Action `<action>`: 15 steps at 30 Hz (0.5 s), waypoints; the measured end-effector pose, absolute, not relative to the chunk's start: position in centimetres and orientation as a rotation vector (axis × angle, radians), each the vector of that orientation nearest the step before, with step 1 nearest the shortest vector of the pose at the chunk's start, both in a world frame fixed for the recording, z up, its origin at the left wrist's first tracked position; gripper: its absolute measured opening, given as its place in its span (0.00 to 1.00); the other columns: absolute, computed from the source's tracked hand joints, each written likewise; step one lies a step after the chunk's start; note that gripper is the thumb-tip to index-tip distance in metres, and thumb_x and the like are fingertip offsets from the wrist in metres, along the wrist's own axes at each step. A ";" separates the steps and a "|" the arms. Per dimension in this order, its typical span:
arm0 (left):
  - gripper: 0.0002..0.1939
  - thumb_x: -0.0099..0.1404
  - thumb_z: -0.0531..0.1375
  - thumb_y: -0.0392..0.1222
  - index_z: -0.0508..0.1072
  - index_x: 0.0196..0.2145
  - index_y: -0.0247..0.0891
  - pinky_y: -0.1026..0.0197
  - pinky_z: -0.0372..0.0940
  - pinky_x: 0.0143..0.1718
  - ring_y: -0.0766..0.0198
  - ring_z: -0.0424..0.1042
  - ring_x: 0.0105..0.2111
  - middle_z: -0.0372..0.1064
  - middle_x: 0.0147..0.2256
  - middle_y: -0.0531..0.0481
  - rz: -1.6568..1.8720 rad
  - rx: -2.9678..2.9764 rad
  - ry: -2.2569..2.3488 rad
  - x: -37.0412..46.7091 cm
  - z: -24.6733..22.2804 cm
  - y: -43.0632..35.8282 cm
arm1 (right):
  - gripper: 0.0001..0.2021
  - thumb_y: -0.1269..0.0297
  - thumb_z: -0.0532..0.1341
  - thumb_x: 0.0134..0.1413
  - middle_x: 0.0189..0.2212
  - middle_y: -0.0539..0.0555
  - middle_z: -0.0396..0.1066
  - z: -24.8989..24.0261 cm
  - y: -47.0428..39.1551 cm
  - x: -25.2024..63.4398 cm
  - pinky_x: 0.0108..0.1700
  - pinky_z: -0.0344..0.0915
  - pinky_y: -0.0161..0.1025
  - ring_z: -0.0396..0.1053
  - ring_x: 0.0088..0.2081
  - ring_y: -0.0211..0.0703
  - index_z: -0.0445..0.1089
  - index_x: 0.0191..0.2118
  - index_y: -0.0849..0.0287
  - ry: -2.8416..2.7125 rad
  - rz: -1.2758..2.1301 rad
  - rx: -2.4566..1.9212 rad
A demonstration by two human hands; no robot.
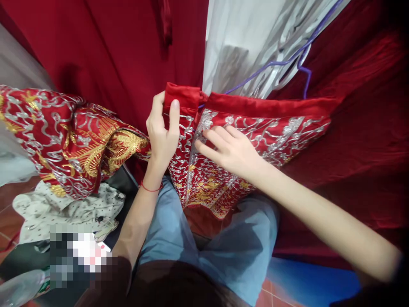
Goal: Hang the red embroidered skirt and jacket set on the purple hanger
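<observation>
A red garment [275,128] with silver and gold embroidery hangs in front of me, with a plain red band along its top edge. My left hand [161,136] grips the left flap of the garment at its top corner, thumb over the red band. My right hand [231,149] lies on the embroidered front just right of the opening, fingers spread and touching the silver edge trim. A thin red string circles my left wrist.
More embroidered red cloth [64,140] is bunched at the left over a dotted white cloth [64,209]. Dark red fabric [367,128] hangs at the right and behind. A white garment [249,42] on a purple hanger [303,57] hangs above. My blue-trousered knees [223,247] are below.
</observation>
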State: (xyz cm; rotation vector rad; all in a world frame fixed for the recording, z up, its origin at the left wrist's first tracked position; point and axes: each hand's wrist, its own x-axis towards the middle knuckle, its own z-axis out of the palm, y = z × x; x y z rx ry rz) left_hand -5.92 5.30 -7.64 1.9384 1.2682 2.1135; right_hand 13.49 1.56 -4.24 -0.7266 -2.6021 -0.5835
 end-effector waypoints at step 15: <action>0.23 0.71 0.52 0.49 0.59 0.60 0.38 0.46 0.57 0.63 0.51 0.60 0.61 0.59 0.60 0.37 1.995 2.125 1.515 -6.6 -10.2 1.3 | 0.16 0.75 0.46 0.68 0.32 0.55 0.68 -3.2 3.5 9.9 0.39 0.60 0.44 0.62 0.34 0.43 0.71 0.39 0.60 -2.827 -0.637 -0.533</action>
